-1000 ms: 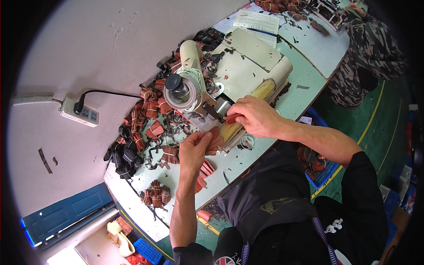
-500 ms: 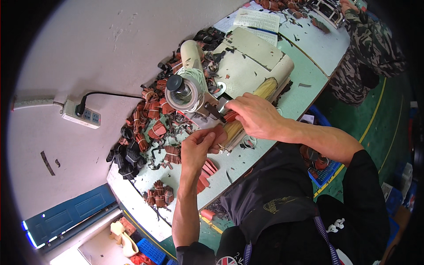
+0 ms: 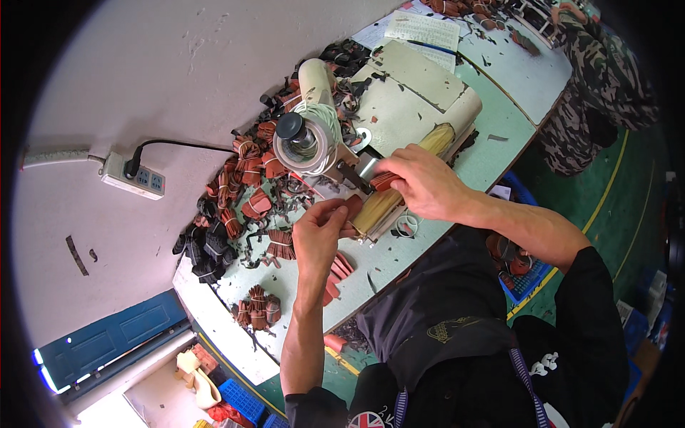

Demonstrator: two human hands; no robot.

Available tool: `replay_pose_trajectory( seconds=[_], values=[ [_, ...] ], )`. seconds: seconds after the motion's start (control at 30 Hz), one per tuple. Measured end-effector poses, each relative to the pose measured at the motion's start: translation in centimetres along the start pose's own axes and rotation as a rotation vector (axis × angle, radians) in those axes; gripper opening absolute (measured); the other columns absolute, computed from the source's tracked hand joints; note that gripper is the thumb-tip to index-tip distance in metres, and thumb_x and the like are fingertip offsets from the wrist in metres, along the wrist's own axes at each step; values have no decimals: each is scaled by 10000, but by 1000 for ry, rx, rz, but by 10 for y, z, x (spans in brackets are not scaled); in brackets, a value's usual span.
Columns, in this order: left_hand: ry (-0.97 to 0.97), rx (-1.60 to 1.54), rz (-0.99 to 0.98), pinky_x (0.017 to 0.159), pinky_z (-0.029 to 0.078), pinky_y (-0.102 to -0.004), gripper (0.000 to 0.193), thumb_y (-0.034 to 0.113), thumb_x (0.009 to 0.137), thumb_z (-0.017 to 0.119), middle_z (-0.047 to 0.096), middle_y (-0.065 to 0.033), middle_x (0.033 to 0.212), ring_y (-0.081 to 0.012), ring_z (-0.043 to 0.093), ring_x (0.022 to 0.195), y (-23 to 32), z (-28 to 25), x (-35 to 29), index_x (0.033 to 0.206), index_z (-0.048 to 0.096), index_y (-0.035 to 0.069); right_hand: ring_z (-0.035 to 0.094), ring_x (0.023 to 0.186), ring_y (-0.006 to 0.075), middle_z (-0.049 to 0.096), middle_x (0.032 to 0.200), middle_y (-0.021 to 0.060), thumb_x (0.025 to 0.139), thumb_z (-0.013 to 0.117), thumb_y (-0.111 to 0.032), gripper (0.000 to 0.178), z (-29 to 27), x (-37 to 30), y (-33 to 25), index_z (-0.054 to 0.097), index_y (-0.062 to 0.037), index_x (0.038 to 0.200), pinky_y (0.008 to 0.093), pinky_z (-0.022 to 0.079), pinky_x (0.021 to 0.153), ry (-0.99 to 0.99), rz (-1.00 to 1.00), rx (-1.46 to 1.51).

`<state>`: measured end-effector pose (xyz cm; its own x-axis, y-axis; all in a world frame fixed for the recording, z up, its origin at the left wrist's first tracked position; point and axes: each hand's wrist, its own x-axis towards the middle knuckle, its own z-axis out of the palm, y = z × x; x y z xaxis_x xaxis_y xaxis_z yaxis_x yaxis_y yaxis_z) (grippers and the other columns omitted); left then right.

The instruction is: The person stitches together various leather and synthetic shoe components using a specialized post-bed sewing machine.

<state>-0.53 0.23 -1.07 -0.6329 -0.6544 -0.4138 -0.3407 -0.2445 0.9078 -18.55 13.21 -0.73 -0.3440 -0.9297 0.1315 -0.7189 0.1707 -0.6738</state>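
Note:
A cream bench machine [image 3: 407, 96] with a round cylinder head [image 3: 308, 146] stands before me. My left hand [image 3: 319, 232] pinches a flat reddish-brown leather-like piece [image 3: 353, 205] at the near side of the machine's working end. My right hand [image 3: 433, 187] reaches in from the right, its fingers closed over a small stack of reddish-brown strips [image 3: 384, 181] beside the metal plate [image 3: 367, 166]. The stack lies on the yellow wrapped edge [image 3: 373, 212] of the machine. My fingers partly hide the strips.
Tied bundles of brown strips [image 3: 246, 167] and black ones [image 3: 207, 250] crowd the wall side. Loose red pieces [image 3: 340, 267] lie near my left wrist. A power strip [image 3: 134, 177] hangs on the wall. A blue crate [image 3: 528, 282] stands right; a co-worker's camouflage sleeve [image 3: 606, 68] shows far right.
The piece in my left hand has turned and moved closer to the machine, so less of its face shows. More of the strips under my right hand is visible. The view has shifted slightly.

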Motion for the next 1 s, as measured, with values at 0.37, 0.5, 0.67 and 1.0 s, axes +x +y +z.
replay_pose_trajectory(
  seconds=[0.37,0.5,0.67,1.0],
  values=[
    [187,-10,107,591,570,-254,168,59,908,622,674,-116,872,-139,654,686,-18,-15,-8,1022,629,-64,568,979,311,635,1010,94,798,618,23,268,-6,5,-1,630,-23,1062,409,451,877,34,-23,11],
    [410,61,0,568,550,-250,211,98,900,631,678,-110,861,-135,645,677,-49,-62,-45,1043,642,-56,567,976,320,632,1005,151,832,566,-21,301,-18,24,32,606,-13,1131,429,460,847,270,-113,-260],
    [626,551,-182,708,511,-340,304,209,877,624,706,-148,897,-198,674,786,-117,-106,-100,1087,684,-2,456,1187,327,527,1240,177,947,535,-143,328,-15,37,52,568,-17,1248,422,420,933,347,-42,-722],
    [723,955,-211,926,422,-462,710,427,833,701,523,-242,1190,-388,510,1091,-168,-57,-135,1296,490,-69,647,796,348,624,848,170,906,631,-274,322,129,-62,-55,526,-12,1062,424,522,650,-279,-21,159]
  ],
)
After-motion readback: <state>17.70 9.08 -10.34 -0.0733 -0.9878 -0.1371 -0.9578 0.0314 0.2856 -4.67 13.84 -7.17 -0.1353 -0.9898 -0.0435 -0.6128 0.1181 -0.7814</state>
